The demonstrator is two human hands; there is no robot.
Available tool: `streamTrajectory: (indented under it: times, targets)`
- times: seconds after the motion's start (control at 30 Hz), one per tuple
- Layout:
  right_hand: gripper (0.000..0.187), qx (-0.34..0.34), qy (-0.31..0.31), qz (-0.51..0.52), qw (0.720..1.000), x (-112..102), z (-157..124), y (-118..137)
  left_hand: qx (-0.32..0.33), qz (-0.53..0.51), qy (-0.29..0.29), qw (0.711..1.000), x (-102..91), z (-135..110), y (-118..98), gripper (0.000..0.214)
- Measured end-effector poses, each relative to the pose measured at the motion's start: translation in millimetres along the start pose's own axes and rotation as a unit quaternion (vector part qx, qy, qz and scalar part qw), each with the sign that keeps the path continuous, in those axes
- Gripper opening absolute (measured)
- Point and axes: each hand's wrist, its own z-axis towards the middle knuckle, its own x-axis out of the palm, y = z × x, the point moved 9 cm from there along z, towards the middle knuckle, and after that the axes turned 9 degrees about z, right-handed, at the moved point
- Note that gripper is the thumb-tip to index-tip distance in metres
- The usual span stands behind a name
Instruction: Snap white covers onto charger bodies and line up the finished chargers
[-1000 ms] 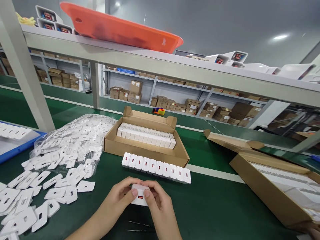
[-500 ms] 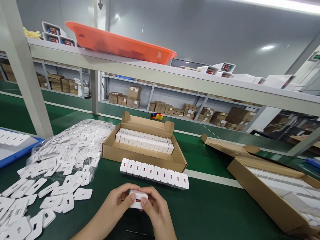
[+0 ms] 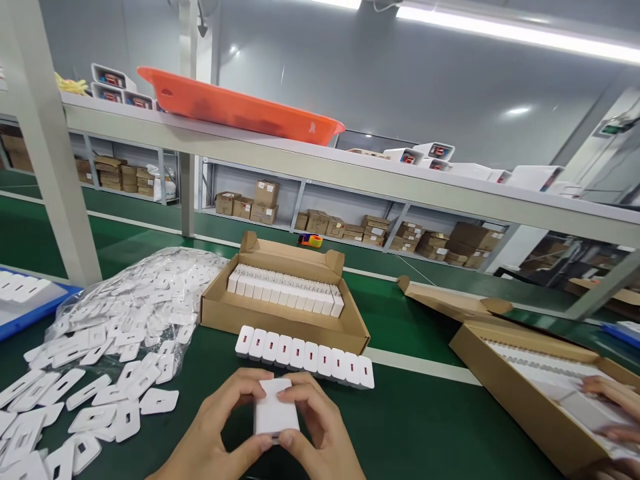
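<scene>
Both my hands hold one white charger block (image 3: 274, 410) just above the green bench top near the lower edge. My left hand (image 3: 227, 423) grips its left side and my right hand (image 3: 313, 427) its right side, thumbs on the block's plain white face. Just beyond my fingers a row of several white chargers with red ports (image 3: 305, 355) stands on the bench. Behind that row an open cardboard box (image 3: 280, 323) holds another packed row of chargers. Loose white cut-out films (image 3: 100, 373) lie scattered to the left.
A clear bag of more films (image 3: 145, 293) lies at the left, beside a blue tray (image 3: 30, 310). At the right a second open cardboard box (image 3: 505, 373) has another person's hand (image 3: 613, 407) in it. An orange tray (image 3: 235, 110) rests on the overhead shelf.
The charger has been turned in my hands: its red port faced me before, and now a plain white face does. The view has tilted upward slightly.
</scene>
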Motion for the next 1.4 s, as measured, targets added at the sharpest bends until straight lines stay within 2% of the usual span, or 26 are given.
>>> streamTrajectory:
  times: [0.07, 0.17, 0.27, 0.33, 0.37, 0.43, 0.5, 0.57, 0.7, 0.83, 0.93, 1.03, 1.17, 1.4]
  targets:
    - [0.025, -0.01, -0.006, -0.039, 0.999, -2, -1, 6, -0.005, -0.011, 0.0, 1.0, -0.5, -2, 0, 0.019]
    - [0.027, -0.046, -0.043, -0.029, 0.998, -3, -5, 4, -0.044, -0.05, 0.005, 0.998, 3.1, 0, 8, 0.028]
    - [0.027, -0.051, -0.122, -0.023, 0.991, -9, -10, -13, -0.124, -0.116, -0.042, 0.985, 4.4, 3, 28, 0.051]
    - [0.021, -0.065, -0.19, -0.077, 0.977, -17, -15, -18, -0.201, -0.173, -0.076, 0.961, 10.3, 0, 48, 0.064]
    - [0.016, -0.083, -0.217, -0.119, 0.965, -19, -18, -17, -0.24, -0.206, -0.075, 0.946, 17.8, -3, 56, 0.067]
    - [0.009, -0.135, -0.248, -0.206, 0.937, -16, -24, -9, -0.296, -0.279, -0.038, 0.913, 39.0, -9, 65, 0.069]
    - [0.014, -0.185, -0.245, -0.268, 0.913, -6, -28, -1, -0.317, -0.334, 0.0, 0.888, 55.6, -14, 64, 0.065]
    - [0.019, -0.21, -0.223, -0.307, 0.901, 7, -29, 1, -0.316, -0.338, 0.004, 0.887, 57.5, -15, 60, 0.062]
    - [0.033, -0.191, -0.158, -0.349, 0.904, 22, -25, -10, -0.298, -0.213, 0.015, 0.93, 34.1, -6, 55, 0.071]
    - [0.043, -0.175, -0.103, -0.386, 0.9, 22, -23, -15, -0.304, -0.062, -0.004, 0.951, -15.4, 14, 67, 0.066]
    - [0.038, -0.18, -0.098, -0.406, 0.891, 15, -21, -7, -0.324, 0.069, -0.013, 0.943, -56.0, 28, 80, 0.044]
    - [0.03, -0.189, -0.117, -0.407, 0.886, 5, -20, 6, -0.345, 0.194, 0.016, 0.918, -81.5, 38, 91, 0.026]
    - [0.023, -0.214, -0.123, -0.409, 0.878, -2, -20, 18, -0.349, 0.322, 0.055, 0.878, -90.0, 50, 100, 0.026]
    - [0.021, -0.248, -0.138, -0.424, 0.86, -12, -22, 31, -0.316, 0.422, 0.098, 0.844, -69.8, 67, 107, 0.025]
